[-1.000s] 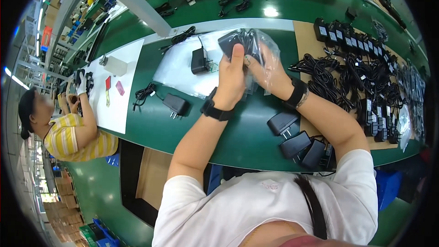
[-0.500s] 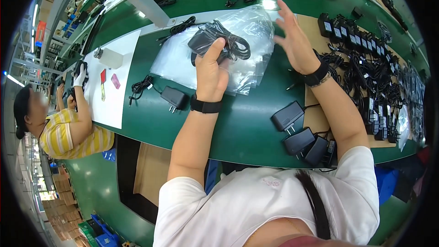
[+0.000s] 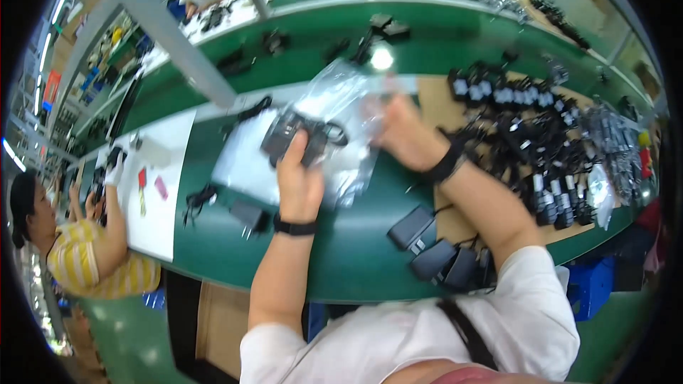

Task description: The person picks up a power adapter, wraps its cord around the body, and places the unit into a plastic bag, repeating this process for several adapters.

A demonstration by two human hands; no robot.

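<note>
My left hand [image 3: 299, 181] grips a black power adapter [image 3: 288, 135] with its coiled cord, held over the green table [image 3: 356, 256]. A clear plastic bag [image 3: 341, 99] is spread around and behind the adapter. My right hand [image 3: 398, 131] holds the bag's right side, fingers closed on the plastic. The picture is motion-blurred, so finger detail is soft. Both wrists wear black bands.
Three black adapters [image 3: 434, 252] lie near the table's front edge. A large pile of black adapters and cords [image 3: 541, 149] fills the right. Another adapter with cord [image 3: 235, 210] lies to the left. A person in a yellow striped shirt [image 3: 85, 256] works at white sheets [image 3: 156, 185] on the left.
My left hand stays on the adapter. My right hand, lifted open half a second ago, has come back down onto the bag. The view has swung toward the table's far side.
</note>
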